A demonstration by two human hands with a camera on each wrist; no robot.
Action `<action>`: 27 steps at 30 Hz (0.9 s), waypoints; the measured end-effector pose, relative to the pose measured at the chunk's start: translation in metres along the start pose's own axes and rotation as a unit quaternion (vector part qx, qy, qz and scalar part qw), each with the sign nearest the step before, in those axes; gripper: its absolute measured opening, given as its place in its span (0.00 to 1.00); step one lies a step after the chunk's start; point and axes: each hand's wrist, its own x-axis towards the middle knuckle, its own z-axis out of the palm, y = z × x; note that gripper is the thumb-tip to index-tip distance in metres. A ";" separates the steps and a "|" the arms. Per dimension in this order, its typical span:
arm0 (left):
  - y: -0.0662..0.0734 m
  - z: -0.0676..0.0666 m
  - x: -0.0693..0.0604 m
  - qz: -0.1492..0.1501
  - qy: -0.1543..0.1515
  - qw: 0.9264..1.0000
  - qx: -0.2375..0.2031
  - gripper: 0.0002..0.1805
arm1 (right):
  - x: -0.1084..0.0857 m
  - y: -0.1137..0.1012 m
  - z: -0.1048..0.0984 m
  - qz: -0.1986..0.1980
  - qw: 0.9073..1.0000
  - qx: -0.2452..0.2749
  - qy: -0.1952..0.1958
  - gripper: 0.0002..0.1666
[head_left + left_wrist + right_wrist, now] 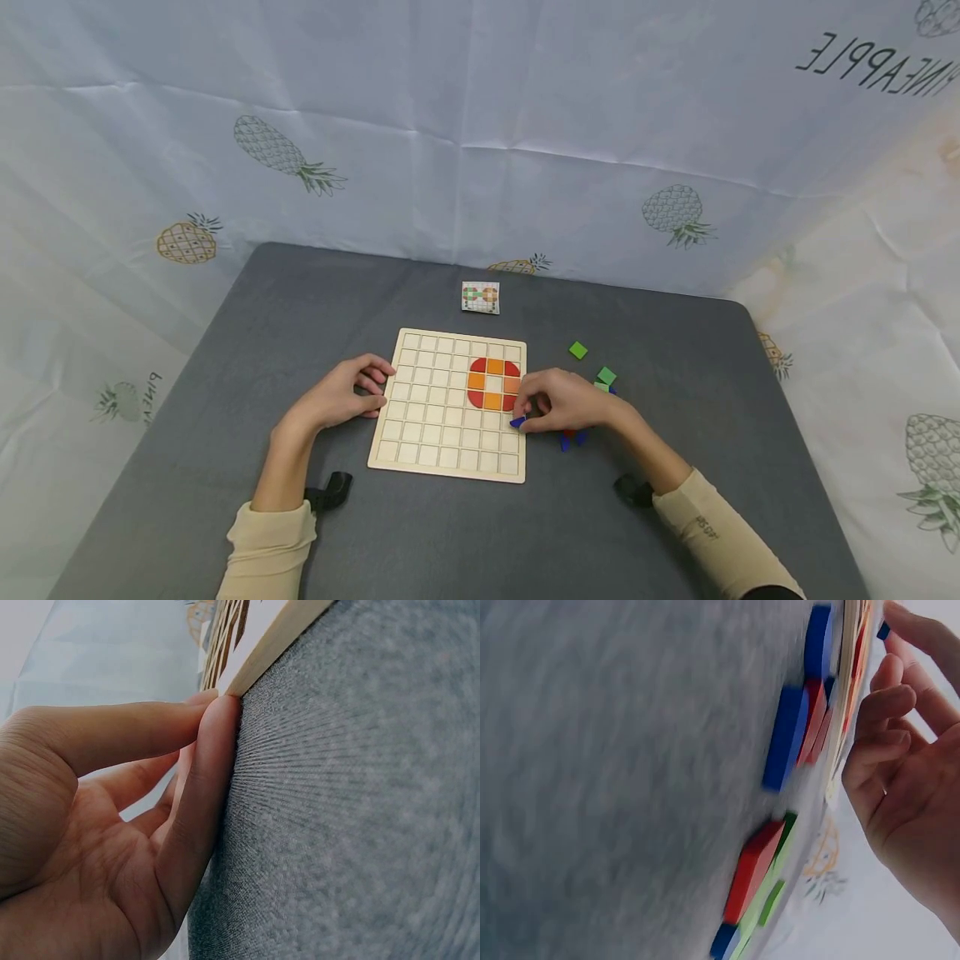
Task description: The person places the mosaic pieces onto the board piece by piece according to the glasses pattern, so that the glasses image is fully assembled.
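Note:
A square wooden grid board (446,474) lies on the table. Red and orange tiles (477,381) form a ring in its right part, around a bare cell. At the board's left edge, my left hand (337,398) holds the rim with thumb and fingertips; the edge meets those fingertips (221,720) in the left wrist view. Between thumb and forefinger, my right hand (566,400) pinches a small blue tile (517,422) over the board's right edge, just below the ring. That hand partly covers the ring's right side and some loose tiles.
Loose green tiles (577,350) lie right of the board. Blue tiles (786,739) and a red tile (754,870) lie near my right forearm. A small printed pattern card (480,297) sits beyond the board. Pineapple-print cloth (450,183) hangs behind the grey table (450,542).

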 end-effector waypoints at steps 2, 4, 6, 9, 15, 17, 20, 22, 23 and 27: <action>0.000 0.000 0.000 0.000 -0.001 1.000 -0.002 0.22 | 0.002 -0.005 0.003 0.001 1.000 -0.030 0.000 0.06; 0.000 0.001 0.000 -0.002 -0.001 1.000 -0.005 0.22 | 0.005 -0.008 0.005 0.004 0.998 -0.057 0.001 0.06; 0.001 0.001 0.000 -0.001 -0.002 1.000 -0.007 0.22 | 0.006 -0.011 0.006 0.008 0.997 -0.080 0.003 0.05; 0.000 0.001 0.001 -0.001 -0.002 1.000 -0.007 0.22 | 0.008 -0.015 0.007 0.015 0.995 -0.101 0.003 0.05; 0.000 0.000 0.002 0.000 -0.001 1.000 -0.006 0.22 | 0.010 -0.019 0.009 0.022 0.992 -0.121 0.016 0.07; 0.000 0.000 0.002 0.000 -0.001 1.000 -0.007 0.22 | 0.010 -0.018 0.009 0.027 0.991 -0.125 0.026 0.07; -0.001 0.001 0.001 0.001 -0.002 1.000 -0.006 0.22 | 0.009 -0.019 0.010 0.036 0.990 -0.127 0.042 0.06; -0.001 0.001 0.001 0.000 -0.003 1.000 -0.006 0.22 | 0.009 -0.018 0.011 0.039 0.990 -0.125 0.049 0.06; -0.001 0.001 0.000 0.001 -0.004 1.000 -0.006 0.22 | 0.008 -0.018 0.011 0.040 0.990 -0.122 0.052 0.06; -0.001 0.001 -0.001 0.001 -0.004 1.000 -0.008 0.22 | 0.004 -0.012 0.009 0.038 0.991 -0.106 0.067 0.08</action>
